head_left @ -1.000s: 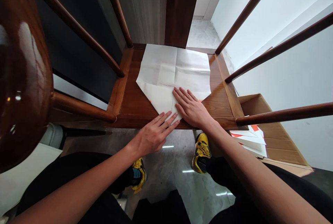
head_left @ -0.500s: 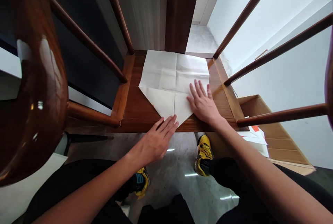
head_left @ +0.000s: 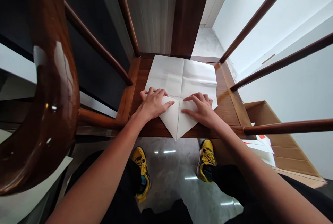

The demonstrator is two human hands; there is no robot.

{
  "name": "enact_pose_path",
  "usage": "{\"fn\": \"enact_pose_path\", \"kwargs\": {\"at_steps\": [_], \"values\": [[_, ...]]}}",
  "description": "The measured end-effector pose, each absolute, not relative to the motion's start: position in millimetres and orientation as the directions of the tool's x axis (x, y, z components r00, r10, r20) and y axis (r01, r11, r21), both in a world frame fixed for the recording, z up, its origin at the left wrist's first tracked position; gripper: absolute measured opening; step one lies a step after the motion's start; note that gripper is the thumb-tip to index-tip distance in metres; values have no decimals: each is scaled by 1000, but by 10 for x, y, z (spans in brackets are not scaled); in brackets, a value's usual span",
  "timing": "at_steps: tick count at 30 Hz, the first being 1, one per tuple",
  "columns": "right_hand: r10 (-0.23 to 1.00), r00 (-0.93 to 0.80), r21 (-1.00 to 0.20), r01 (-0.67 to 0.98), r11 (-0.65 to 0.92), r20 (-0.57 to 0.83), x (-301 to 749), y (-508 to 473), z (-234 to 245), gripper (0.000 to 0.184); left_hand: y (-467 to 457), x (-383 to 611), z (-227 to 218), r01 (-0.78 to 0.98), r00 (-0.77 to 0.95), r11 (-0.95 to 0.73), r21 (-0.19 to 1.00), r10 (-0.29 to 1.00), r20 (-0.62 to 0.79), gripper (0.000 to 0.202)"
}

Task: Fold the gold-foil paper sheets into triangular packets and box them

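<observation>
A creased white paper sheet (head_left: pixel 187 76) lies on a wooden chair seat (head_left: pixel 226 104). Its near corners are folded in to a point that juts over the seat's front edge. My left hand (head_left: pixel 152 103) rests on the left flap with fingers curled and the index finger stretched toward the centre crease. My right hand (head_left: pixel 201 109) mirrors it on the right flap, fingers bent, fingertips pressing the paper close to the crease. Both hands grip the folded flaps near their upper edges.
Slanted wooden rails (head_left: pixel 262 10) rise at both sides of the seat, and a glossy curved wooden arm (head_left: pixel 52 113) fills the left. A cardboard box (head_left: pixel 288 147) with white and red sheets (head_left: pixel 262 142) stands on the floor at the right. My yellow shoes (head_left: pixel 205 158) are below the seat.
Both hands moved up the sheet from its near point onto the two folded flaps and curled their fingers. The left hand came off the seat's front edge.
</observation>
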State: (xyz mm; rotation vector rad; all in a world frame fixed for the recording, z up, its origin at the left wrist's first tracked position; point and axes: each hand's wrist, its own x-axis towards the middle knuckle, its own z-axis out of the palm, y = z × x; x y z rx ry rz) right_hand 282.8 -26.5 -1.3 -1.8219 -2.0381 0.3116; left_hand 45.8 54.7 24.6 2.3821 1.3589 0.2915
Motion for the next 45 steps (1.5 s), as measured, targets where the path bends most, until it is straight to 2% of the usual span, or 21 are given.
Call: {"fn": "enact_pose_path", "kwargs": {"at_steps": [5,9,16,22,34,36,38,41,45], "values": [[996,27,-559,829,28,89,2852,-98,-58,32,620,496,227,755,551,-482,443,834,-30,23],[993,112,-623,779,-63,40,2835,-17,-78,24,650,571,170,752,530,-446,486,847,-43,19],[990,137,-604,792,-89,34,2782,14,-48,24,663,652,80,732,529,-468,494,848,19,17],[989,132,-597,799,-66,68,2790,12,-74,35,658,649,95,747,505,-439,499,863,3,19],[981,182,-598,794,-106,67,2750,-8,-92,27,623,653,32,755,492,-458,469,869,57,18],[979,165,-590,805,-65,116,2745,-33,-92,21,616,650,27,752,497,-472,460,865,74,18],[977,80,-546,837,43,199,2737,-67,-83,20,608,644,32,745,508,-489,454,857,89,17],[953,-138,-423,872,246,270,2721,-111,-63,38,576,641,71,743,529,-528,411,840,121,17],[924,-308,-332,868,370,226,2699,-162,-51,61,436,654,161,727,566,-611,312,791,232,18]]}}
